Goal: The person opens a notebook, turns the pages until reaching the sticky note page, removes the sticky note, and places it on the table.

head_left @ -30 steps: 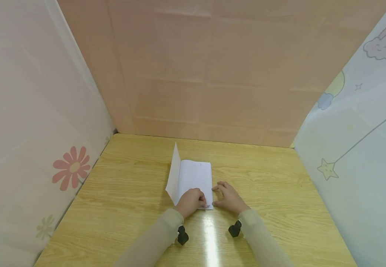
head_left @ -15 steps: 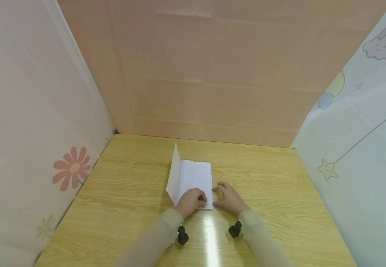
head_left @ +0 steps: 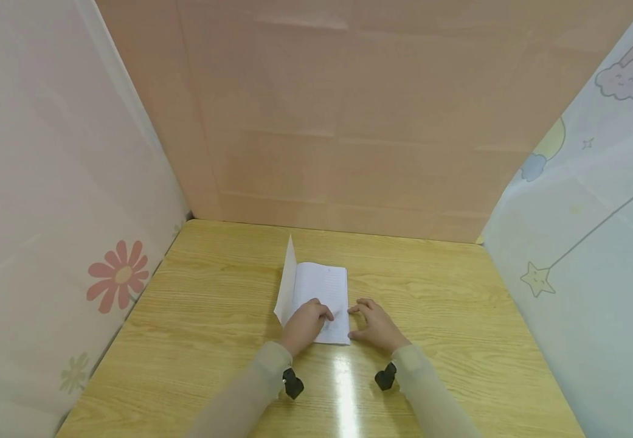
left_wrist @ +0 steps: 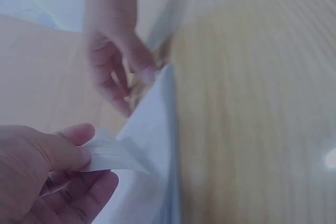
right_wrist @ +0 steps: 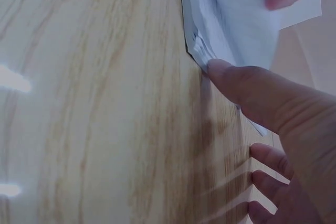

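A notebook (head_left: 320, 283) with lined pages lies on the table, its cover (head_left: 286, 283) standing up at the left. My left hand (head_left: 304, 325) pinches the corner of a page (left_wrist: 107, 156) between thumb and fingers; the page curves up off those beneath it. Along the notebook's right edge, my right hand (head_left: 377, 326) has its thumb (right_wrist: 231, 80) touching the lower corner. Its other fingers (right_wrist: 270, 184) are spread and touch the tabletop beside the edge. The right hand holds nothing.
The wooden table (head_left: 431, 292) runs out on both sides of the notebook. A peach-coloured panel (head_left: 338, 121) stands behind it. Printed sheets with a flower (head_left: 121, 275) and a star (head_left: 537, 278) hang at left and right. Black wrist cameras (head_left: 385, 377) sit at the sleeves.
My left hand has moved from the lower right corner up and to the left, lifting the page's corner. The cover leans slightly further right. My right hand stays in place.
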Motion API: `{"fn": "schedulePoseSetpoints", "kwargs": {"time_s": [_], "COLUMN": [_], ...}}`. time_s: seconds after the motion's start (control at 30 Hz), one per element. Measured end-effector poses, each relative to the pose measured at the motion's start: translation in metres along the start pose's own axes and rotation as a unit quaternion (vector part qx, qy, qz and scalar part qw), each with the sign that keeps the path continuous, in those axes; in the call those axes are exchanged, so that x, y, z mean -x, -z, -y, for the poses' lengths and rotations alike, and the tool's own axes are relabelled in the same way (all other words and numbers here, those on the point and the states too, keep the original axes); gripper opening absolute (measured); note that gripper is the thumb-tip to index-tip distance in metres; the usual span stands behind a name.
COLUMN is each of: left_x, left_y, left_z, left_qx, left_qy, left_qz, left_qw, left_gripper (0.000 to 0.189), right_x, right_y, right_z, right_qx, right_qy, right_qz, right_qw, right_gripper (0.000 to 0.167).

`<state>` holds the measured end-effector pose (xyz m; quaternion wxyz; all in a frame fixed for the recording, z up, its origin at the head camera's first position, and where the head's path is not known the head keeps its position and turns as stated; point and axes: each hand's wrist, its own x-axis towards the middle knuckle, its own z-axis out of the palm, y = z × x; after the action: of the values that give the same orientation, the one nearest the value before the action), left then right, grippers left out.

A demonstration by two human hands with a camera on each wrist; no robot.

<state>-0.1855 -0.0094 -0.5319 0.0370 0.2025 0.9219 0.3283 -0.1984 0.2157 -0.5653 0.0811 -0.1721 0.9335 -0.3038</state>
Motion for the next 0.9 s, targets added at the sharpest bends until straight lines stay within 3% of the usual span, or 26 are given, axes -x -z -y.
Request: {"fn": "schedulePoseSetpoints", "kwargs": {"time_s": [0.27, 0.43, 0.53, 0.7, 0.9], "left_x": [0.015, 0.028, 0.037, 0.052, 0.065], "left_y": [0.039, 0.06, 0.073, 0.091, 0.101], "left_z": [0.012, 0.025, 0.031, 0.041, 0.062], "left_qx": [0.006, -0.014, -0.016, -0.011, -0.012], "left_qy": [0.032, 0.042, 0.059, 0.112, 0.198], "left_qz": [-0.05, -0.103, -0.118, -0.108, -0.072], "left_qw": [0.9982, 0.9938, 0.9911, 0.9877, 0.9774], "left_gripper": [0.014, 0.012, 0.013, 0.013, 0.015], "right_x": [0.0, 0.0, 0.0, 0.001, 0.002], "right_y": [-0.001, -0.001, -0.001, -0.001, -0.001], "right_z": [-0.002, -0.002, -0.003, -0.003, -0.001], "right_qx": [0.008, 0.001, 0.002, 0.007, 0.003], "right_qy": [0.006, 0.004, 0.002, -0.002, -0.011], "right_qz": [0.008, 0.009, 0.013, 0.019, 0.017], "right_qw": [0.9999, 0.9999, 0.9999, 0.9998, 0.9998], "right_gripper": [0.05, 0.051, 0.051, 0.051, 0.051]}}
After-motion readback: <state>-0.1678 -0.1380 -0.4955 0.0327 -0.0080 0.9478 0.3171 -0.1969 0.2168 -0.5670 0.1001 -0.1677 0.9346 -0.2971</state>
